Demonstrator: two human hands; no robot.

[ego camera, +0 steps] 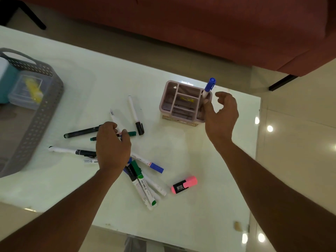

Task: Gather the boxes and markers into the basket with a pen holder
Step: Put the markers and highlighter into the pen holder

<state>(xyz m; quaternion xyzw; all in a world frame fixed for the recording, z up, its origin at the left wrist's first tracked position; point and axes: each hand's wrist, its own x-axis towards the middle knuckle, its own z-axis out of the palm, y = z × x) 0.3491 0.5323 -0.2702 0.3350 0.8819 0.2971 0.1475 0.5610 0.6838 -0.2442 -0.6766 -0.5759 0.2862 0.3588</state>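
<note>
A pink pen holder [164, 104] stands on the white table. A blue-capped marker [209, 87] stands upright in its right compartment. My right hand [221, 118] is beside it, thumb against the marker's lower end, the other fingers spread apart. My left hand [112, 144] is over the scattered markers, with thumb and fingers closed around a thin white marker [113, 115]. Around it lie a black marker [81, 132], a white pen with a black cap [135, 115], a pile of green, blue and black markers [143, 180] and a pink highlighter [184, 184]. The grey basket [38, 122] at the left holds a teal box [7, 80] and a clear box [25, 91].
The table's near edge [163, 239] runs just below the markers, and its right edge lies past the pen holder. A reddish sofa [218, 30] stands behind the table. A black chair leg [31, 15] shows at the far left.
</note>
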